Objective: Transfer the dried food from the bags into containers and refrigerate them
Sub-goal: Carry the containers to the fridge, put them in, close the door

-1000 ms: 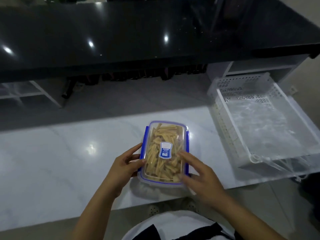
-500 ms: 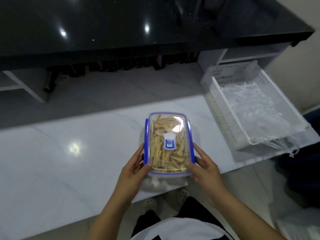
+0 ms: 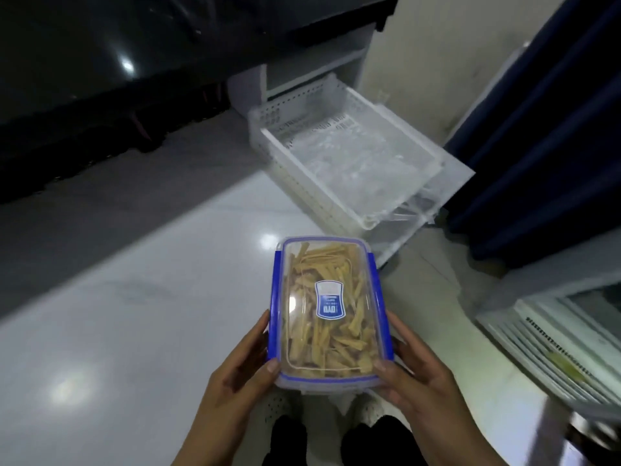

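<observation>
Left grip (image 3: 235, 375) holds the left long side of the container (image 3: 327, 314), with the thumb on the lid corner and the fingers curled along the blue clip. To its left and behind it lies the white worktop (image 3: 134, 314), which is shiny. The container is clear, its lid is closed, and it is full of yellowish dried food (image 3: 336, 341) under a blue label (image 3: 330, 300). It is at the near edge of the worktop, with its near end out over the floor. The right grip (image 3: 420, 385) clasps the right long side in the same way. Further right, at the far corner of the worktop, stands a white basket (image 3: 268, 129) with a clear plastic bag (image 3: 346, 159) inside. A dark blue cloth (image 3: 554, 146) hangs at the right.
</observation>
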Demonstrator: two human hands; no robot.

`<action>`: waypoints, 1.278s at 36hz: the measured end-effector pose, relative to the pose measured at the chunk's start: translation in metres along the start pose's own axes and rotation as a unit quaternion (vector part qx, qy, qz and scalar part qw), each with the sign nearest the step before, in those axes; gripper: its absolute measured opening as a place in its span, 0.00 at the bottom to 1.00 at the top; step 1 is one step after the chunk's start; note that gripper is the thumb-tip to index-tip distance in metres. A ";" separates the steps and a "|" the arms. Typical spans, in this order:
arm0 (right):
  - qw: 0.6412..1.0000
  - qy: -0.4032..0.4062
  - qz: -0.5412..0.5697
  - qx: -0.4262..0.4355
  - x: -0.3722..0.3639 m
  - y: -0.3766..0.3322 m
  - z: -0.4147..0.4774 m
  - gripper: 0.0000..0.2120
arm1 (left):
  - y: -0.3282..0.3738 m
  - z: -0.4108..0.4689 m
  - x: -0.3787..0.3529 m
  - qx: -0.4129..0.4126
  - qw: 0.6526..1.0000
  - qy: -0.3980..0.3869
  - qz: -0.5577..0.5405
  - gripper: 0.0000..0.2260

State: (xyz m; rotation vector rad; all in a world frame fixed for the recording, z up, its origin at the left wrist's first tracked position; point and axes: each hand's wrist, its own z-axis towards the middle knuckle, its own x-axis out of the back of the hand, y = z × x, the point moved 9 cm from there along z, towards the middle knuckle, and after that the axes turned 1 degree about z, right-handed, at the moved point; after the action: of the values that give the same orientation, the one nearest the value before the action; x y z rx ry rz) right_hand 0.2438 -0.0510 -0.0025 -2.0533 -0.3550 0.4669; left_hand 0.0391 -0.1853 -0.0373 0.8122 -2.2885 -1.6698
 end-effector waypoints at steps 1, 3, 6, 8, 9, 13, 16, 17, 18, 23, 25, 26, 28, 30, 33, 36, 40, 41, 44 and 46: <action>1.000 0.018 0.008 0.003 0.015 -0.003 -0.007 0.32 | 0.002 0.002 -0.014 0.001 1.000 -0.014 0.005 0.24; 0.999 0.048 0.024 0.010 0.045 -0.008 -0.018 0.33 | 0.005 0.005 -0.047 0.009 0.999 -0.045 0.013 0.25; 0.995 0.081 0.054 0.013 0.093 -0.014 -0.034 0.31 | 0.012 0.008 -0.103 0.011 0.996 -0.087 0.028 0.24; 0.992 0.095 0.079 0.018 0.126 -0.020 -0.045 0.30 | 0.019 0.008 -0.143 -0.003 0.991 -0.125 0.042 0.26; 0.991 0.101 0.090 0.023 0.143 -0.024 -0.051 0.31 | 0.020 0.007 -0.165 -0.007 0.988 -0.147 0.049 0.27; 0.983 0.133 0.120 0.048 0.214 -0.035 -0.080 0.35 | 0.011 0.000 -0.245 0.006 0.979 -0.193 0.066 0.31; 0.972 0.167 0.143 0.077 0.270 -0.033 -0.105 0.37 | -0.001 -0.007 -0.304 0.017 0.970 -0.225 0.085 0.31; 0.968 0.177 0.155 0.088 0.288 -0.031 -0.113 0.33 | -0.005 -0.009 -0.323 0.019 0.968 -0.232 0.091 0.31; 0.963 0.188 0.166 0.096 0.305 -0.028 -0.122 0.31 | -0.008 -0.012 -0.341 0.021 0.966 -0.239 0.099 0.31; 0.939 0.240 0.211 0.125 0.379 -0.016 -0.156 0.30 | -0.021 -0.030 -0.433 0.020 0.945 -0.298 0.130 0.30; 0.933 0.254 0.216 0.137 0.403 -0.016 -0.165 0.31 | -0.024 -0.036 -0.464 0.023 0.937 -0.320 0.138 0.31; 0.930 0.260 0.218 0.143 0.414 -0.016 -0.169 0.31 | -0.026 -0.038 -0.478 0.025 0.933 -0.329 0.142 0.31; 0.924 0.271 0.222 0.155 0.435 -0.017 -0.174 0.30 | -0.028 -0.038 -0.504 0.029 0.927 -0.344 0.145 0.30; 0.919 0.280 0.222 0.165 0.454 -0.018 -0.177 0.31 | -0.030 -0.034 -0.529 0.036 0.919 -0.363 0.149 0.30; 0.913 0.298 0.218 0.175 0.482 -0.023 -0.176 0.32 | -0.035 -0.022 -0.567 0.039 0.910 -0.382 0.155 0.31; 0.901 0.328 0.215 0.188 0.516 -0.031 -0.171 0.30 | -0.043 -0.006 -0.608 0.040 0.899 -0.408 0.157 0.31; 0.885 0.366 0.203 0.202 0.569 -0.052 -0.165 0.28 | -0.054 0.021 -0.672 0.044 0.884 -0.436 0.164 0.30; 0.883 0.373 0.200 0.203 0.582 -0.059 -0.163 0.28 | -0.057 0.028 -0.688 0.048 0.879 -0.443 0.166 0.30; 0.880 0.390 0.192 0.192 0.621 -0.073 -0.156 0.30 | -0.065 0.047 -0.734 0.056 0.869 -0.456 0.182 0.30; 0.878 0.401 0.187 0.183 0.644 -0.081 -0.153 0.30 | -0.067 0.056 -0.763 0.054 0.861 -0.465 0.196 0.29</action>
State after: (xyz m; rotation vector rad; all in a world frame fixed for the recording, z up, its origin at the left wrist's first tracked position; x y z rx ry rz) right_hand 0.8790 0.1499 0.0210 -1.7502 0.5982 -0.1228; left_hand 0.6684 0.2530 0.0032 -0.6146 -2.8331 -1.9688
